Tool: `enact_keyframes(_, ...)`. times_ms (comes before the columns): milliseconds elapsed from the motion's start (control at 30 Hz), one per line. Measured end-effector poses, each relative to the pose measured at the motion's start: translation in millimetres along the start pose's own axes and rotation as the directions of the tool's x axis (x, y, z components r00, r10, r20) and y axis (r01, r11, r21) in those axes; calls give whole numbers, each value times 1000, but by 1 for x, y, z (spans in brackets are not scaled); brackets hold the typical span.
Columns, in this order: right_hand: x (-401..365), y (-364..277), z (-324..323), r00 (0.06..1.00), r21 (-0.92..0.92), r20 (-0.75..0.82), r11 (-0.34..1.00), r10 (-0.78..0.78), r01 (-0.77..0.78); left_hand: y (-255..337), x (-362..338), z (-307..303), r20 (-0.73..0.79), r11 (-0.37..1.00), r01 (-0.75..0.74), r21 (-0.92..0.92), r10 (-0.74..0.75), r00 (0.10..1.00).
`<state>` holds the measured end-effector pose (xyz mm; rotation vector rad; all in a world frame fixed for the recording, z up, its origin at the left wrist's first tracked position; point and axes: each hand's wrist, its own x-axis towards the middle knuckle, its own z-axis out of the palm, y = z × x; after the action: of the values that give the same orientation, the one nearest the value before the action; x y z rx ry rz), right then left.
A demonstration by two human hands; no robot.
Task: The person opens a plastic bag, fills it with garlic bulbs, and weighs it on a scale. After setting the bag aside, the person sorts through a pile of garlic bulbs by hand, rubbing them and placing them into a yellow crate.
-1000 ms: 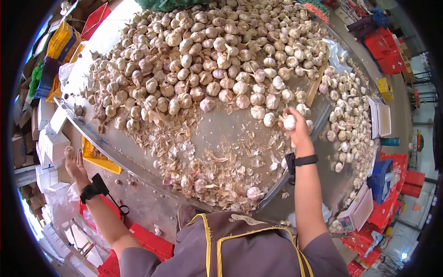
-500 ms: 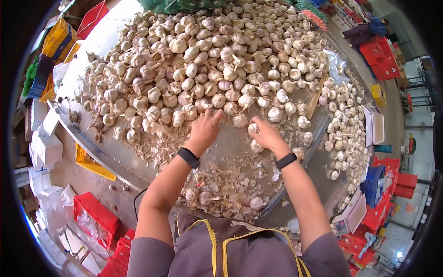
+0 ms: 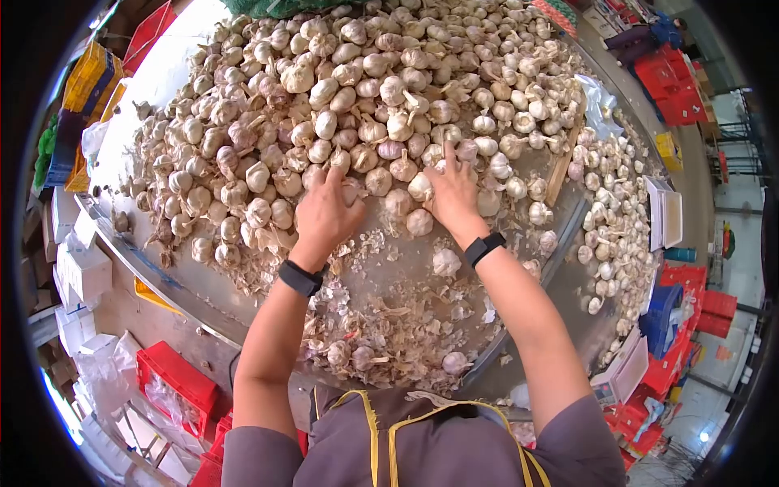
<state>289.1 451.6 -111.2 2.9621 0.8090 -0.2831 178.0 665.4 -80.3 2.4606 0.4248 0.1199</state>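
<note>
A large heap of garlic bulbs [image 3: 357,73] covers the metal table [image 3: 381,264]. At the heap's near edge, my left hand [image 3: 324,211] has its fingers spread and touches bulbs. My right hand [image 3: 454,193] reaches onto the same edge with fingers apart, beside a pale bulb [image 3: 420,187]. Between the two hands lie a few bulbs, one of them [image 3: 419,222] near my right wrist. Nearer my body is a layer of loose skins [image 3: 406,325] with a few bulbs in it. Both wrists wear black bands.
A wooden strip [image 3: 560,174] and a metal edge [image 3: 527,290] divide the heap from a second group of bulbs [image 3: 604,211] at the right. White trays [image 3: 665,215] stand beyond it. A green net [image 3: 284,6] lies at the top. Red crates [image 3: 180,381] stand at the lower left.
Both hands have moved forward to the heap, my left also leftward. The bulb at my right fingertips is no longer held there. Some bulbs at the near edge have shifted.
</note>
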Motion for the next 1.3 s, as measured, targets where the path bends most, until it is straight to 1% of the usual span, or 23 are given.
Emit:
enact_keyframes(33,-6,-3,-7,1000,46,3,999,-8,7,3,1,2,-23,986,8,167,-4,1000)
enact_keyframes(67,-14,-6,-14,1000,93,7,996,-10,10,2,2,7,-17,986,6,166,-3,1000)
enact_keyframes(133,-23,-5,-21,1000,90,5,996,-4,3,1,8,24,111,919,-61,391,19,994)
enact_keyframes(267,-45,4,-28,994,313,-88,949,71,-40,4,24,27,221,874,-118,472,12,975)
enact_keyframes(333,-56,10,-30,973,758,-139,652,184,-15,-3,24,20,206,884,-160,438,74,976)
enact_keyframes(367,-67,19,-43,987,965,161,206,29,-163,-7,22,17,197,892,-197,406,125,972)
enact_keyframes(400,-80,20,-20,963,945,268,-206,38,-255,-6,19,17,185,898,-234,373,176,967)
enact_keyframes(467,-109,25,-11,942,625,267,-708,-201,-328,29,5,-10,203,943,-173,285,117,972)
enact_keyframes(500,-123,19,-14,945,621,267,-716,-190,-319,43,-6,-19,269,998,-61,-34,68,961)
enact_keyframes(533,-135,8,-22,925,429,293,-832,-241,-352,53,-18,-21,344,938,91,-336,32,938)
enact_keyframes(567,-145,-3,-25,903,215,303,-901,-304,-375,55,-32,-4,225,862,-96,-497,235,946)
enact_keyframes(600,-155,-12,-22,912,200,280,-911,-299,-360,59,-47,14,71,733,-282,-619,409,910)
enact_keyframes(700,-177,-25,11,935,68,290,-970,-205,-234,108,-83,19,217,757,-475,-450,608,764)
enact_keyframes(800,-199,-10,44,940,231,270,-962,207,145,137,-89,24,208,703,-576,-417,690,693)
enact_keyframes(833,-201,7,44,942,16,280,-982,187,190,142,-88,22,182,684,-606,-406,710,680)
enact_keyframes(900,-197,53,28,973,-264,-222,-965,63,2,141,-80,23,215,742,-499,-449,631,745)
enact_keyframes(933,-199,83,27,976,-383,-217,-922,26,-60,138,-74,25,251,783,-385,-488,549,797)
enact_keyframes(1000,-204,134,11,969,-515,-195,-857,150,29,112,-52,35,69,847,-486,-216,509,858)
enact_keyframes(1067,-211,175,-14,911,-576,-105,-771,399,272,90,-32,31,125,962,-272,32,267,956)
enact_keyframes(1133,-216,218,-9,817,-470,67,-704,573,532,66,-17,36,162,954,-211,213,179,970)
enact_keyframes(1233,-215,224,16,776,-397,187,-677,602,620,54,-10,49,170,933,-225,282,183,968)
enact_keyframes(1267,-206,213,33,752,-132,171,-741,637,658,52,-6,53,193,931,-242,273,193,962)
enact_keyframes(1300,-196,202,43,814,162,139,-824,564,543,50,-5,57,219,929,-259,263,204,954)
